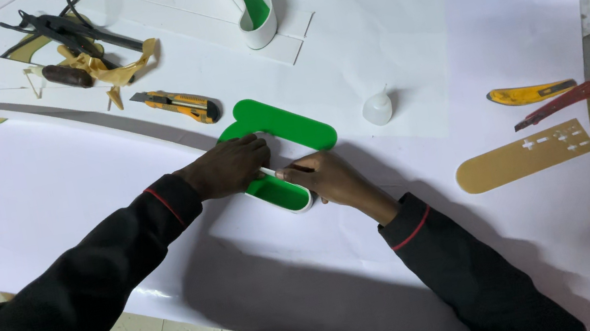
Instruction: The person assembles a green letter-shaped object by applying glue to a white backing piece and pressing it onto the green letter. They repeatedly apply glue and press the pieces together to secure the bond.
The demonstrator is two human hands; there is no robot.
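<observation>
Both hands meet at the green curved letter piece (280, 124) on the white tabletop (31, 180). Its white rim strip looks fitted round the near lobe only. The left hand (227, 167) presses down, fingers closed; the right hand (330, 179) pinches the strip. Open room lies left; a glue bottle (377, 108) stands near, to the right.

Both arms in black long sleeves, thin red piping ringing each cuff. Left hand (224, 168), right hand (330, 178) bare, no gloves.
</observation>
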